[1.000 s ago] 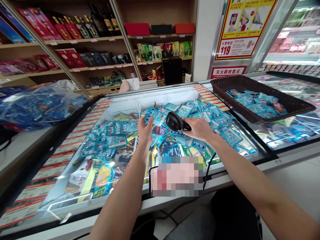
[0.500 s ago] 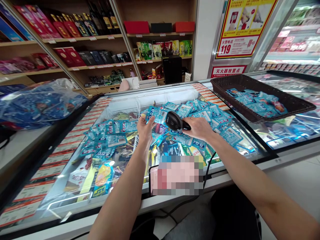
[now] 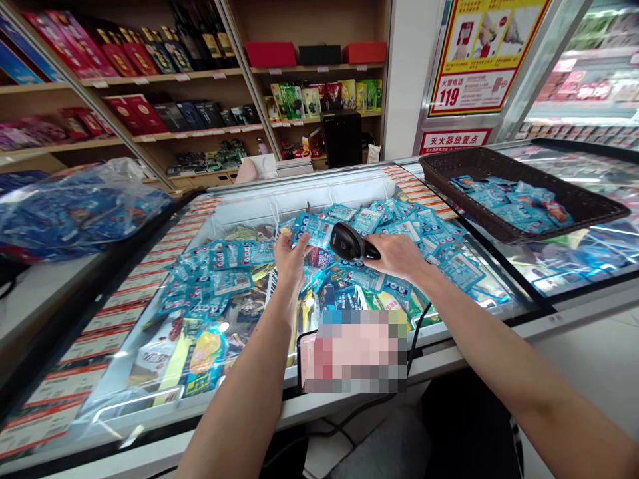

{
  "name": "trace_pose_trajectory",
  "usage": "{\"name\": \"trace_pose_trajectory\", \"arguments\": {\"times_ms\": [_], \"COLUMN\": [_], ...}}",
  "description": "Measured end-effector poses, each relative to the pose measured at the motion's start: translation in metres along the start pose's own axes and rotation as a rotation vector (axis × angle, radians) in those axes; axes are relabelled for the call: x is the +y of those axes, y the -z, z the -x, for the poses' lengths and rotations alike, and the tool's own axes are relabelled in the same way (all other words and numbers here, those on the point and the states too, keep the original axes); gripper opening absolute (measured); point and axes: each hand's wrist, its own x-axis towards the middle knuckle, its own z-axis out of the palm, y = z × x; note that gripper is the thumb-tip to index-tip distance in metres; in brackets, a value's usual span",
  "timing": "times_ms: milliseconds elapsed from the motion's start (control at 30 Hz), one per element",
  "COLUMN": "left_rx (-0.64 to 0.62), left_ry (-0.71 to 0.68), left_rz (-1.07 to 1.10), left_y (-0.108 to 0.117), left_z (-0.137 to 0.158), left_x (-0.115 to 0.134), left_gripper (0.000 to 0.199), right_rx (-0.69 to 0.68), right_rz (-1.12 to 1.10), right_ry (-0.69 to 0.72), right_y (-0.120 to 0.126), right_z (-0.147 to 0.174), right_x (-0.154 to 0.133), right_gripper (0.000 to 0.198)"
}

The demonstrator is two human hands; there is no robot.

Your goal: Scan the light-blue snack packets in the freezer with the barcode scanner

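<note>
Between its thumb and fingers, my left hand [image 3: 291, 258] pinches a small blue snack packet [image 3: 314, 229] by its left end. My right hand [image 3: 397, 255] is wrapped round the handle of a black barcode scanner [image 3: 348, 242]. The scanner's head is at the packet's right end; whether the two touch I cannot tell. Many like blue packets [image 3: 232, 281] lie on the freezer's glass top [image 3: 249, 359], to the left of my left hand and around and behind my right. Near the front edge rests a phone [image 3: 307, 359], its screen mostly blurred out.
A brown basket [image 3: 469, 216] with blue packets stands at the right. On the left is a clear plastic bag [image 3: 82, 206] full of blue packs. A black cable [image 3: 415, 336] hangs over the freezer's front edge. Shelves with boxes and bottles [image 3: 190, 73] line the back.
Almost nothing differs. Both hands keep the packet and the scanner in the same place; the view has shifted only slightly.
</note>
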Motion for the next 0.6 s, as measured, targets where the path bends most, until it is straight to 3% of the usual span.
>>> {"name": "trace_pose_trajectory", "arguments": {"times_ms": [600], "left_rx": [-0.012], "left_ry": [-0.015], "left_rz": [-0.017], "left_y": [0.0023], "left_z": [-0.0023], "left_x": [-0.0045], "left_gripper": [0.039], "right_rx": [0.019], "right_rz": [0.007], "right_ry": [0.011], "right_y": [0.0006], "right_z": [0.0007], "right_x": [0.0021], "right_gripper": [0.035]}}
